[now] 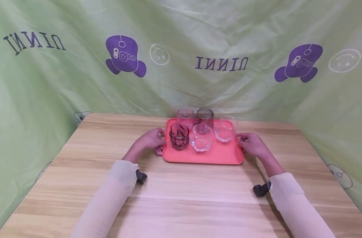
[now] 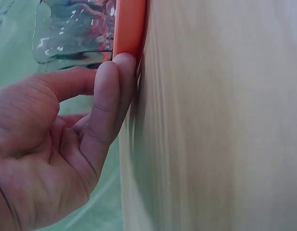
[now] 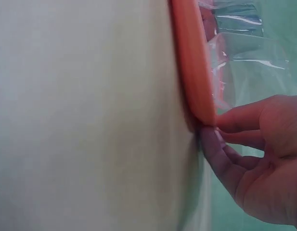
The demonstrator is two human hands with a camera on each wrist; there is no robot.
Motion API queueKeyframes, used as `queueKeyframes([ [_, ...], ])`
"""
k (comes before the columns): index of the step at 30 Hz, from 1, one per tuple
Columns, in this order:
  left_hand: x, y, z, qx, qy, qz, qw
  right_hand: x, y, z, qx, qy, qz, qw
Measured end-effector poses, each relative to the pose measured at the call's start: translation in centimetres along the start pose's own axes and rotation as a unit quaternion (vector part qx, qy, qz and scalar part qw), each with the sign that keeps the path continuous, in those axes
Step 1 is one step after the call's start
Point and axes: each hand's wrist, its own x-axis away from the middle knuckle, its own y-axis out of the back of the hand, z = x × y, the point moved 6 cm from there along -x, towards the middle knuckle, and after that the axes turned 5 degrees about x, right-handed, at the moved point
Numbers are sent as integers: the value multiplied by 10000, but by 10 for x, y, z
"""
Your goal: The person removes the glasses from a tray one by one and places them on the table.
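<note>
A red-orange tray [image 1: 225,154] carries several drinking glasses. My left hand [image 1: 152,138] grips its left end, and the left wrist view shows the thumb at the rim with fingertips against the side wall. At the opposite end my right hand [image 1: 253,144] pinches the rim between thumb and fingers, seen close up in the right wrist view. In the front row stand a dark purple faceted glass [image 1: 179,138] and a clear glass [image 1: 201,140]. Behind them are a pinkish glass [image 1: 185,115] and a smoky grey glass [image 1: 205,116], with another clear glass [image 1: 225,132] at the right.
The tray lies toward the back of a light wooden table [image 1: 181,198]. A green curtain [image 1: 181,86] with purple prints hangs close behind the table's far edge and along both sides. Small black cameras [image 1: 261,190] sit on both wrists.
</note>
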Motion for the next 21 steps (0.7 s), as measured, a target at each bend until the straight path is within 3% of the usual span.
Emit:
queueKeyframes([
  [7,2,7,4,150,6,-97,9998,-1,-5,2,-68,-147,272,9995],
  [15,2,9,4,-186,-97,-363,9991,-1,-7,2,-82,-240,227,9994],
  [21,2,7,1,-369,-45,-561,9977,0,-6,0,-390,-346,242,9983],
])
